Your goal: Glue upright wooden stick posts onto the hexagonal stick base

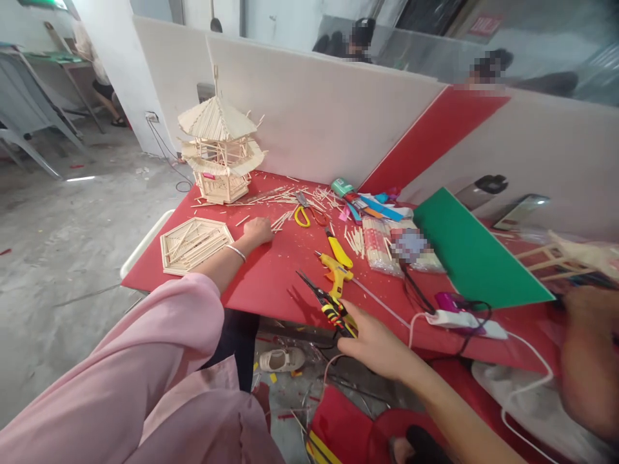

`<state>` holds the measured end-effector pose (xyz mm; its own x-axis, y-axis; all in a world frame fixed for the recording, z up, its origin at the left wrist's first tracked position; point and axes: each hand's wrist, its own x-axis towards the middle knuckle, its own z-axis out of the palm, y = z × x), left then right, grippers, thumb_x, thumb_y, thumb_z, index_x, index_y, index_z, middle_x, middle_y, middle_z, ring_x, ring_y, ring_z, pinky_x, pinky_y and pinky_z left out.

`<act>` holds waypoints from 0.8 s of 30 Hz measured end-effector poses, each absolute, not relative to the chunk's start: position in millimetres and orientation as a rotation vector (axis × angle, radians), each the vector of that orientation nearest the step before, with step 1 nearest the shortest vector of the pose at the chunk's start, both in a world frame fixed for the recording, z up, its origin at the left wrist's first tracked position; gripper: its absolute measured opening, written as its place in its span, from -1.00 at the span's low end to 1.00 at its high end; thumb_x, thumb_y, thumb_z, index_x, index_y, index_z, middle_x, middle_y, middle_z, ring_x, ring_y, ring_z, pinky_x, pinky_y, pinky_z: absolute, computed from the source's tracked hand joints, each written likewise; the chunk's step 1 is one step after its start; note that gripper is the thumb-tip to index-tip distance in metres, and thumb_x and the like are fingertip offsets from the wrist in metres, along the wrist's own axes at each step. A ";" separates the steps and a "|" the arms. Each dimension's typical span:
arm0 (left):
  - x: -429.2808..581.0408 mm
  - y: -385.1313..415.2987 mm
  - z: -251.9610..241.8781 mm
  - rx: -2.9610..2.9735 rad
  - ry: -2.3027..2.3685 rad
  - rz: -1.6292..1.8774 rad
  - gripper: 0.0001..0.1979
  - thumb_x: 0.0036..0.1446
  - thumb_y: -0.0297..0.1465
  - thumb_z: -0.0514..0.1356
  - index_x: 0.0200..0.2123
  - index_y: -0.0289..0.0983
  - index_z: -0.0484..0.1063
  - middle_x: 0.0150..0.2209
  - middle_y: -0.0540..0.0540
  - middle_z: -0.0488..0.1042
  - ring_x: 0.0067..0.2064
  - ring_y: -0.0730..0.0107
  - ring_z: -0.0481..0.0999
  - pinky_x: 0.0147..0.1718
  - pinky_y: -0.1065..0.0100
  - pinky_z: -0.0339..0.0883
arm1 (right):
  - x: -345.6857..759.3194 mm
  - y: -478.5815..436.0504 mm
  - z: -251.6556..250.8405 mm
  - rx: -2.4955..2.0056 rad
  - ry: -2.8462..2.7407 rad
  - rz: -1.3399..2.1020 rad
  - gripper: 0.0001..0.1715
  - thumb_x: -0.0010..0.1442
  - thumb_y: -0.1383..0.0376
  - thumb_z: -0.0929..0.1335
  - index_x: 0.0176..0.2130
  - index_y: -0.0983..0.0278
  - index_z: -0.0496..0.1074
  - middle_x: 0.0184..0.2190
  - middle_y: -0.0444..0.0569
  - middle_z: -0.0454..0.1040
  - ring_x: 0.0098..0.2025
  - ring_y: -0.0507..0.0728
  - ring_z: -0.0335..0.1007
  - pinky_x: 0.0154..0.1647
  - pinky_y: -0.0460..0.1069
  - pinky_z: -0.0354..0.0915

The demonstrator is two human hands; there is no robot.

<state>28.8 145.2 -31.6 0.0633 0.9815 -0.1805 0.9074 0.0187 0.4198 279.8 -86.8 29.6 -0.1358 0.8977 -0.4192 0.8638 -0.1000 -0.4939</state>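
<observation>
My left hand [258, 230], in a pink sleeve with a bracelet at the wrist, rests on the red table [271, 277] with its fingers curled, among loose wooden sticks [283, 220]. What it holds, if anything, is hidden. My right hand [374, 345] is closed on the black-and-yellow handles of pliers [326, 303] at the table's front edge, their jaws pointing to the far left. A yellow glue gun [337, 270] lies just beyond the pliers. A hexagonal stick panel [194, 243] lies left of my left hand. A stick-built pagoda model [220, 151] stands at the back left.
Yellow-handled scissors [304, 212], stick bundles [382, 248], a green sheet [471, 254], a white power strip [464, 320] with cables and a phone [521, 211] crowd the right half. Another person's arm [587, 361] reaches in at far right. White and red partition boards stand behind.
</observation>
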 end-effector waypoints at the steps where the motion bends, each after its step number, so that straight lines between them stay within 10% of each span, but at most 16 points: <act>1: 26.6 143.1 -33.6 1.915 1.912 0.210 -0.74 0.01 -0.37 0.34 -0.21 -0.37 0.58 -0.14 -0.40 0.58 0.02 -0.08 0.55 -0.02 0.16 0.41 | 280.3 -87.6 26.9 -2.018 -2.074 1.083 -0.17 -0.09 0.30 0.31 0.21 0.29 0.28 -0.10 0.06 0.52 -0.11 0.23 0.42 -0.09 0.04 0.25; 14: 4.8 80.4 -35.8 1.918 1.760 0.750 -0.64 0.40 -0.32 -0.19 -0.26 -0.24 0.37 -0.29 -0.10 0.55 -0.28 0.38 0.57 -0.21 0.35 0.41 | 263.8 -109.6 19.2 -1.961 -1.954 1.041 -0.11 -0.11 0.32 0.31 0.24 0.30 0.21 -0.15 0.01 0.50 -0.16 0.18 0.41 -0.14 0.01 0.26; 17: 14.5 47.6 -63.2 1.657 1.192 1.259 -0.81 0.33 -0.32 -0.07 -0.21 -0.24 0.29 -0.38 -0.03 0.49 -0.33 0.42 0.53 -0.21 0.34 0.42 | 252.9 -104.8 17.0 -1.972 -1.919 0.986 -0.12 -0.09 0.31 0.30 0.25 0.32 0.20 -0.15 0.02 0.50 -0.17 0.18 0.42 -0.12 0.02 0.28; 24: 28.8 3.7 -91.5 1.579 1.029 1.222 -0.66 0.29 -0.14 0.04 -0.39 -0.27 0.34 -0.42 -0.03 0.43 -0.38 0.44 0.42 -0.33 0.40 0.34 | 227.9 -96.1 14.0 -2.029 -2.117 0.657 -0.06 -0.05 0.29 0.35 0.31 0.32 0.13 0.09 0.19 0.39 -0.01 0.25 0.38 0.01 0.09 0.24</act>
<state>28.8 3.7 -91.5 0.1777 0.9480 0.2641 0.0984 -0.2841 0.9537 227.9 -96.1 14.0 -0.0830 0.9766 -0.1984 0.9172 -0.0030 -0.3985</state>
